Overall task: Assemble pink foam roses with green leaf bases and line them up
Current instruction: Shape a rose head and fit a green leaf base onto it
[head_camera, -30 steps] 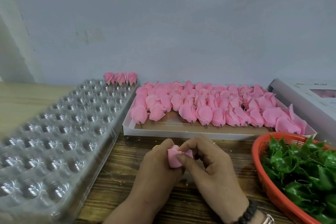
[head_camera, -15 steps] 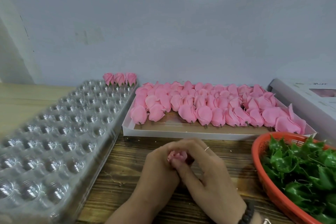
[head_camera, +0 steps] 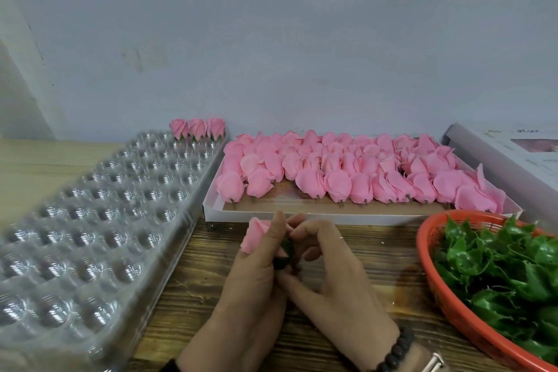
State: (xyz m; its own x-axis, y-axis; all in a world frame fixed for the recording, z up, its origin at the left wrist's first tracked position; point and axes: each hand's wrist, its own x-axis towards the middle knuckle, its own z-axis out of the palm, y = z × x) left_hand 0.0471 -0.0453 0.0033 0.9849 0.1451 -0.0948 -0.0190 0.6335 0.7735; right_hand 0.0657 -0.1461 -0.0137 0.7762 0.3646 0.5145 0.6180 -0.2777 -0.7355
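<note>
**Rose and leaf base meeting at the fingertips**

Both hands are working over the wooden table [head_camera: 377,254]: the left hand [head_camera: 256,275] is gripping a pink foam rose [head_camera: 256,234], while the right hand [head_camera: 329,275] is pinching its green leaf base [head_camera: 285,254]. Beyond, a white tray [head_camera: 302,214] is holding loose roses [head_camera: 332,172]; three finished roses [head_camera: 197,127] are standing in the clear tray's [head_camera: 90,220] far corner.

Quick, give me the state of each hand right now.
Left hand: grips the pink foam rose.
Right hand: fingers curled, pinching the green leaf base at the rose's bottom.
</note>
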